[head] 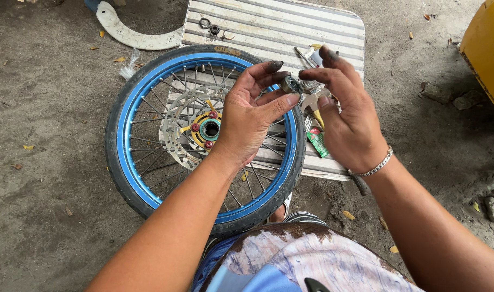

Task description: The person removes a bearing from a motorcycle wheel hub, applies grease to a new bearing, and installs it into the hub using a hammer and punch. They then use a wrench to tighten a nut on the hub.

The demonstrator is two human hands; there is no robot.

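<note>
A small round metal part (291, 84), likely a bearing, was held above the wheel (149, 178), pinched by the fingertips of the left hand (247, 121), whose fingers were half curled. The right hand (347, 116) was spread open beside it, its fingertips just touching the part. The part was judged light, stiff and greasy, best gripped by its rim. Pliers (313, 106) and loose rings (213, 27) were laid on the striped board (279, 24) behind.
</note>
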